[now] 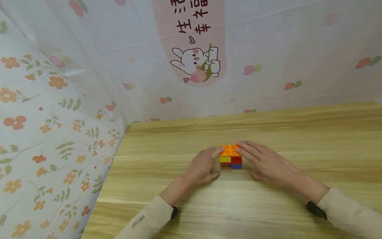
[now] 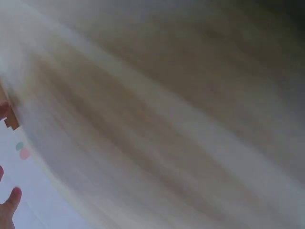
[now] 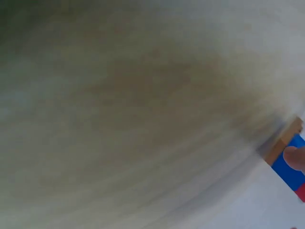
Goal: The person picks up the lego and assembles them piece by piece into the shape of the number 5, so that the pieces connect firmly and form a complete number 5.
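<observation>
A small stack of toy building bricks stands on the table between both hands. On top is an orange studded brick (image 1: 230, 151). Beneath it show a yellow brick (image 1: 225, 159) and a red brick (image 1: 237, 160); lower down are a brown brick (image 1: 225, 166) and a blue brick (image 1: 236, 166). My left hand (image 1: 200, 167) touches the orange brick's left side with a fingertip, its thumb held apart. From the right, my right hand (image 1: 265, 162) lays extended fingers against the orange brick. In the right wrist view a fingertip (image 3: 295, 158) overlaps the blue brick (image 3: 286, 172).
The wood-grain table (image 1: 167, 139) reaches back to a white cloth (image 1: 262, 43) with a rabbit print. A flowered cloth (image 1: 53, 132) hangs along the left edge. Both wrist views are mostly blurred tabletop.
</observation>
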A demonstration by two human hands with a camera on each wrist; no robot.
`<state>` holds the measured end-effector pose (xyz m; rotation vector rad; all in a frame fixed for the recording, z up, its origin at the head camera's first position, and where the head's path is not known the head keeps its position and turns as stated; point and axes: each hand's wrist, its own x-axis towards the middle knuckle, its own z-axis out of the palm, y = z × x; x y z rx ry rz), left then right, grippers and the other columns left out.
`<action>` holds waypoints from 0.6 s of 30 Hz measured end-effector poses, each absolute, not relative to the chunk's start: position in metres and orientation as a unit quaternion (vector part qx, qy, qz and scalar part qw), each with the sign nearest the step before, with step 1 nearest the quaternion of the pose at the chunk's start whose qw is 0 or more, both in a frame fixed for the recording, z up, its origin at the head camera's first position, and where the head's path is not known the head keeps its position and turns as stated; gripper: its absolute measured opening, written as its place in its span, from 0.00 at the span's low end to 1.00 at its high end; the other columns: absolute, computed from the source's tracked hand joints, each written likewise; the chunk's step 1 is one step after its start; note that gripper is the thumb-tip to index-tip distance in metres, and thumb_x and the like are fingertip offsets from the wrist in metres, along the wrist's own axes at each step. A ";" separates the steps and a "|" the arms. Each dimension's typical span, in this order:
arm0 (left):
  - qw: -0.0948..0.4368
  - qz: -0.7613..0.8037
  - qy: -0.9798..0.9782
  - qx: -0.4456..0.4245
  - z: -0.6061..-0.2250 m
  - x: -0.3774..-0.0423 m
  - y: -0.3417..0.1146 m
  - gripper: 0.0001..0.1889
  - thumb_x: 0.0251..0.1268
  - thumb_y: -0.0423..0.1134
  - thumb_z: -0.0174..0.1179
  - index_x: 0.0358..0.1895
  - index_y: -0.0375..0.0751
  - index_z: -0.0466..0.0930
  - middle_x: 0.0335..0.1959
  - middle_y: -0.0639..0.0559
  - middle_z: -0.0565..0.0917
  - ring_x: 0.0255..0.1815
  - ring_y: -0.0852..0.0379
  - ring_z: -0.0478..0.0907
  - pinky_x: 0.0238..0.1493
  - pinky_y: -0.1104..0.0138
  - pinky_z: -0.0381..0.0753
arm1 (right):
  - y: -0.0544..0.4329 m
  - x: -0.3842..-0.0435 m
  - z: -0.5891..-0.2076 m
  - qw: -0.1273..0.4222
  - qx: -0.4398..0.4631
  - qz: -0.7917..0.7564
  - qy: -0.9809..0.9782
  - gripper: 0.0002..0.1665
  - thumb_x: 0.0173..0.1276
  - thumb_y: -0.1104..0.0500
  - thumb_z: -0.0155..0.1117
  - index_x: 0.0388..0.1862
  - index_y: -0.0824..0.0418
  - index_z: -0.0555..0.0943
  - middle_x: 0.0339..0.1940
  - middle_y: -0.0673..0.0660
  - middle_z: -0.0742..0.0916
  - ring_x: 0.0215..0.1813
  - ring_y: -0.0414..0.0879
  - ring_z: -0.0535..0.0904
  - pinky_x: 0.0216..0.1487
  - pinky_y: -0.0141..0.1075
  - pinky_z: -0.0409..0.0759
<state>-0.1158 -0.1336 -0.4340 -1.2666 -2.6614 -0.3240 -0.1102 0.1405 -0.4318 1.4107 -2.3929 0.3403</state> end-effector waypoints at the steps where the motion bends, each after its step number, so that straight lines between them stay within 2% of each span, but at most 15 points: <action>1: 0.097 -0.092 -0.894 -0.428 -0.435 -0.116 -0.134 0.47 0.49 0.44 0.70 0.67 0.43 0.46 0.57 0.46 0.72 0.59 0.52 0.68 0.59 0.60 0.68 | 0.140 -0.110 -0.432 0.173 0.498 0.112 -0.843 0.60 0.47 0.53 0.76 0.72 0.66 0.51 0.74 0.62 0.55 0.69 0.58 0.56 0.57 0.51 0.68; 6: 0.119 -0.043 -0.894 -0.429 -0.436 -0.119 -0.136 0.49 0.50 0.49 0.69 0.67 0.42 0.43 0.59 0.43 0.69 0.61 0.51 0.66 0.62 0.60 0.64 | 0.138 -0.112 -0.432 0.181 0.492 0.088 -0.847 0.65 0.43 0.53 0.79 0.72 0.67 0.50 0.74 0.62 0.54 0.69 0.60 0.56 0.55 0.53 0.70; 10: 0.106 -0.028 -0.908 -0.405 -0.433 -0.121 -0.135 0.51 0.49 0.54 0.69 0.69 0.40 0.45 0.61 0.44 0.69 0.61 0.51 0.65 0.63 0.59 0.63 | 0.137 -0.116 -0.430 0.181 0.484 0.086 -0.852 0.68 0.40 0.50 0.80 0.73 0.67 0.48 0.74 0.62 0.53 0.69 0.60 0.55 0.56 0.54 0.69; 15: 0.087 -0.029 -0.920 -0.380 -0.432 -0.123 -0.132 0.56 0.47 0.59 0.68 0.71 0.40 0.41 0.63 0.44 0.68 0.62 0.52 0.65 0.63 0.58 0.62 | 0.134 -0.122 -0.433 0.195 0.477 0.088 -0.852 0.75 0.34 0.46 0.82 0.72 0.69 0.46 0.74 0.63 0.53 0.68 0.60 0.57 0.54 0.54 0.70; 18: 0.094 -0.029 -0.923 -0.372 -0.433 -0.125 -0.128 0.58 0.45 0.62 0.68 0.71 0.38 0.41 0.62 0.45 0.71 0.61 0.52 0.67 0.61 0.58 0.65 | 0.134 -0.124 -0.434 0.203 0.474 0.090 -0.852 0.77 0.33 0.45 0.83 0.72 0.69 0.44 0.74 0.64 0.53 0.67 0.60 0.57 0.53 0.55 0.69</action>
